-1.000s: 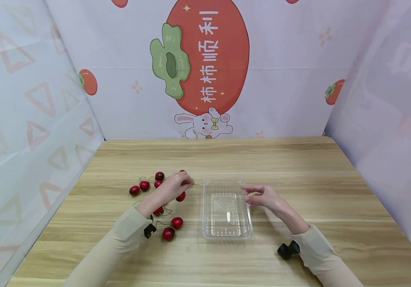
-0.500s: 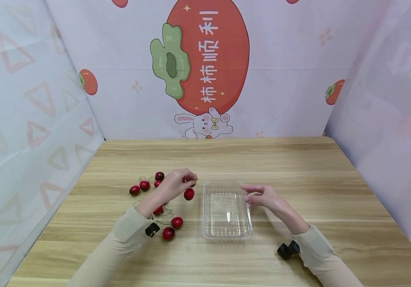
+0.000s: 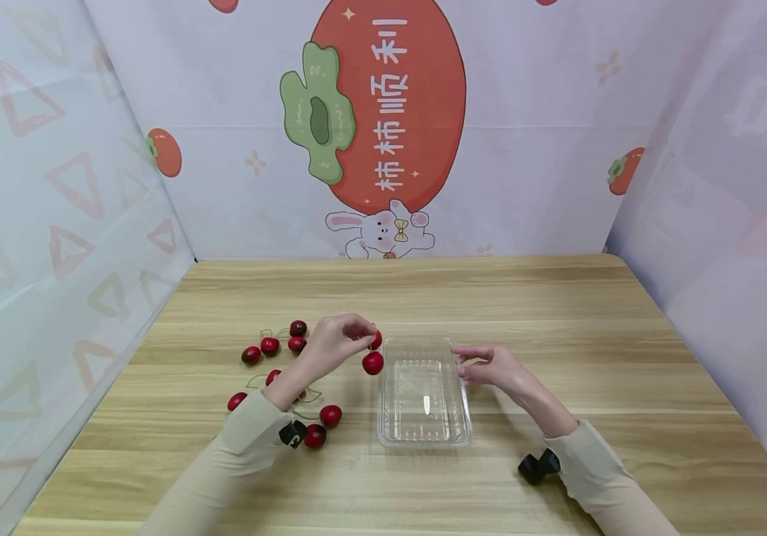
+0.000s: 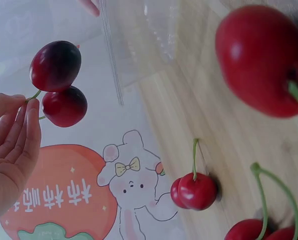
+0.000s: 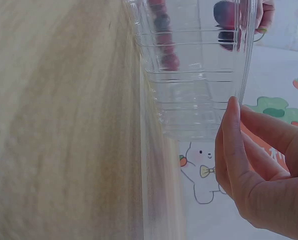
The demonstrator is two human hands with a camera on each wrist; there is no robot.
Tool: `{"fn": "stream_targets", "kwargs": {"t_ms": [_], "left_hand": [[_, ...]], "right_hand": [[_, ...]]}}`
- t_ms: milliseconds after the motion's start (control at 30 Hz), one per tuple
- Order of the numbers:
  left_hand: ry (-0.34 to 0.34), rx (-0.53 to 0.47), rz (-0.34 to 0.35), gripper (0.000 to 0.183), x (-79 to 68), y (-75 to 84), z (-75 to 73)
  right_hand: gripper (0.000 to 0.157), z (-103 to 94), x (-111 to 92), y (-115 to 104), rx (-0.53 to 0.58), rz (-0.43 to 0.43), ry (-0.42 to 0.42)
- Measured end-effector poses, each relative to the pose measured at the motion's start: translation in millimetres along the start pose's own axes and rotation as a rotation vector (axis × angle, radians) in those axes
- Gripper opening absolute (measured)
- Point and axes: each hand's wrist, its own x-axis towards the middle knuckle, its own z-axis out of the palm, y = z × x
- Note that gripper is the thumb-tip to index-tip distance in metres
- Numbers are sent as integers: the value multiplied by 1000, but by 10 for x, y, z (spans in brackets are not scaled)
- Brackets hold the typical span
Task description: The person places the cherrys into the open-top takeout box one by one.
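My left hand (image 3: pixel 336 344) pinches the green stems of a pair of dark red cherries (image 3: pixel 373 362) between thumb and fingertips. In the left wrist view both hanging cherries (image 4: pixel 56 66) show just beyond the fingertips. They dangle beside the left rim of a clear plastic box (image 3: pixel 424 442), which stands on the table with nothing inside. My right hand (image 3: pixel 496 368) is at the box's right side. In the right wrist view its thumb and fingers (image 5: pixel 232 125) pinch the rim there.
Several more cherries with stems lie left of the box: a far group (image 3: pixel 269 346) and a nearer one (image 3: pixel 331 415), partly covered by the left forearm. Black wrist cameras (image 3: pixel 539 467) sit at both cuffs. A printed cloth wall (image 3: pixel 531 149) rises behind the wooden table (image 3: pixel 524 298).
My left hand has lifted the pair of cherries off the table and carried them right, up to the box's left rim. The right hand and the box have stayed in place.
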Motion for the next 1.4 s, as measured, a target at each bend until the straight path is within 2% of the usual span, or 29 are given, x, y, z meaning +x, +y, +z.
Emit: {"fn": "stream_targets", "kwargs": {"t_ms": [133, 333, 933, 1133, 1400], "left_hand": [[5, -64, -67, 8, 8, -36, 50], [-17, -156, -118, 8, 22, -65, 135], [-95, -252, -283, 7, 43, -113, 323], [-113, -254, -301, 6, 54, -124, 378], [-141, -249, -265, 6, 70, -174, 441]], "right_hand": [[50, 0, -1, 0, -5, 0, -3], [50, 3, 0, 1, -12, 0, 1], [50, -3, -6, -8, -17, 1, -3], [49, 4, -11, -14, -15, 12, 12], [49, -2, -14, -12, -10, 6, 3]]}}
